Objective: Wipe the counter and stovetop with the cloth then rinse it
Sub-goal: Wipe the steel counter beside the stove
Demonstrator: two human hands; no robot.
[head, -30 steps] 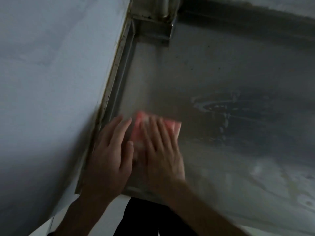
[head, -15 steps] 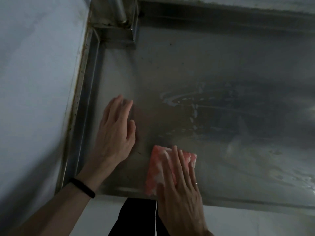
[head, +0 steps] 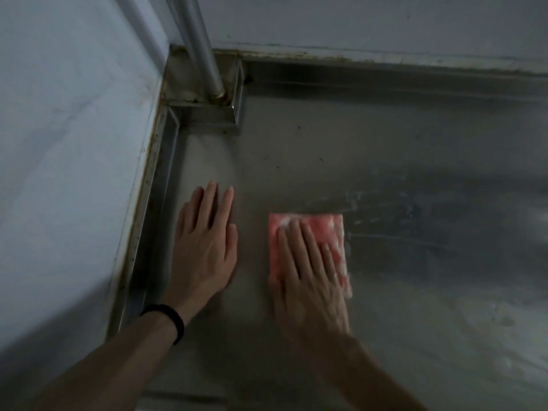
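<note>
- One cloth (head: 326, 229): a pink, folded rectangle with white suds on it. It lies flat on the counter, to the right of the left hand and clear of it.
- One stainless steel counter (head: 296, 161), with a raised rim along its left and back edges.
- Two hands. The left hand (head: 204, 247) lies flat on the bare metal beside the left rim, fingers straight and close together, holding nothing.
- The right hand (head: 308, 280) presses down on the cloth with straight fingers spread over it. It is not curled round the cloth, and the far right corner of the cloth shows past the fingertips.
- One black wristband (head: 169, 320), on the left wrist.
- One grey pipe (head: 201, 46), which comes down into the boxed-off back left corner of the counter.
- Several pale soapy streaks (head: 385, 209) run across the metal to the right of the cloth.
- Half a second ago the cloth sat tilted near the front edge. It now lies square and farther back, about level with the left hand.
- A second ago the two hands were side by side and touching. There is now a strip of bare metal between them.
- The left hand has stayed flat by the left rim.
</note>
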